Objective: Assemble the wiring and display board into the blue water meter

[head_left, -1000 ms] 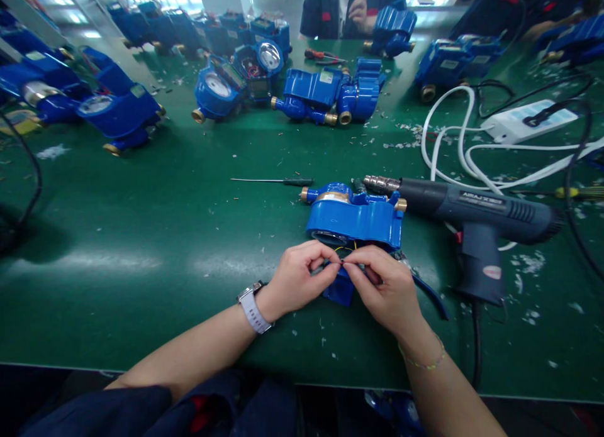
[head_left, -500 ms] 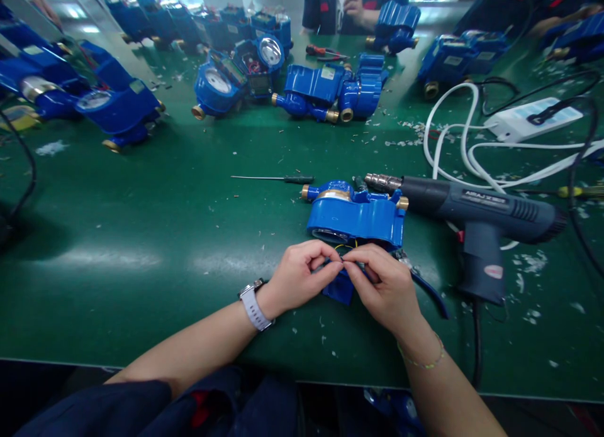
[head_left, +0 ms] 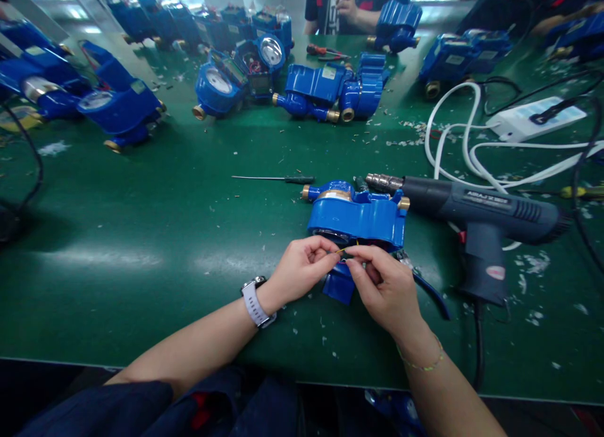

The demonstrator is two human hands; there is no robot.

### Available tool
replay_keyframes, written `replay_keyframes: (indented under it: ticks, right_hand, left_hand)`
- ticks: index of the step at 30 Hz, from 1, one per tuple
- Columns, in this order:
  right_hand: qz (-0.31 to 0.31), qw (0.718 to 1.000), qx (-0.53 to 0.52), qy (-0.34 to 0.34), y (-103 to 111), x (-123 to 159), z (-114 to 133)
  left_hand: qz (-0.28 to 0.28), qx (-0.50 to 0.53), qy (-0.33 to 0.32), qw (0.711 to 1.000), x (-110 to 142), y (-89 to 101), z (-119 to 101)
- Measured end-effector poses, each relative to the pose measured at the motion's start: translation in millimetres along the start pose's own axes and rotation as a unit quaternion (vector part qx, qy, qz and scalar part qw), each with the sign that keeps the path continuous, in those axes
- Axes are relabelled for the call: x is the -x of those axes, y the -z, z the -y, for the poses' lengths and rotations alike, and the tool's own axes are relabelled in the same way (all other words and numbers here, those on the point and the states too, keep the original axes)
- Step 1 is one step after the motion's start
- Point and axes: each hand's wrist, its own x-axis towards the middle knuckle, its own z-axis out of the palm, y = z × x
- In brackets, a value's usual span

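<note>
Your left hand (head_left: 299, 270) pinches a thin yellow wire (head_left: 340, 251) between thumb and forefinger. A second ago your fingertips met and the wire bowed behind them; now they stand slightly apart, and the wire runs nearly straight across the gap. That suggests you are handling this strand by itself, though your fingers hide its end.

Below the gap, a blue flap (head_left: 338, 287) lies on the bench (head_left: 155, 298). The blue meter (head_left: 356, 220) sits on the bench just beyond your hands, glossy and tipped, its dial rim turned towards you, a brass fitting at each end.

Your right hand (head_left: 387, 286) holds thumb and forefinger close together by the wire; I cannot tell whether they grip it. Farther right lies the heat gun (head_left: 486, 204).
</note>
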Motion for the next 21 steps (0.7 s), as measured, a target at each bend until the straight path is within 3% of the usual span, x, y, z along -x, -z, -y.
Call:
replay_keyframes:
  ticks: [7,21]
  right_hand:
    - [-0.026,0.998,0.028,0.043,-2.0,-1.9,2.5]
    - [-0.032,0.993,0.097,0.059,-5.6,-0.4,1.1]
  left_hand:
    - [0.007,0.024,0.012,1.0,0.9,-1.2,-3.2]
    - [-0.018,-0.017,-0.003,1.0,-1.6,1.6,-0.2]
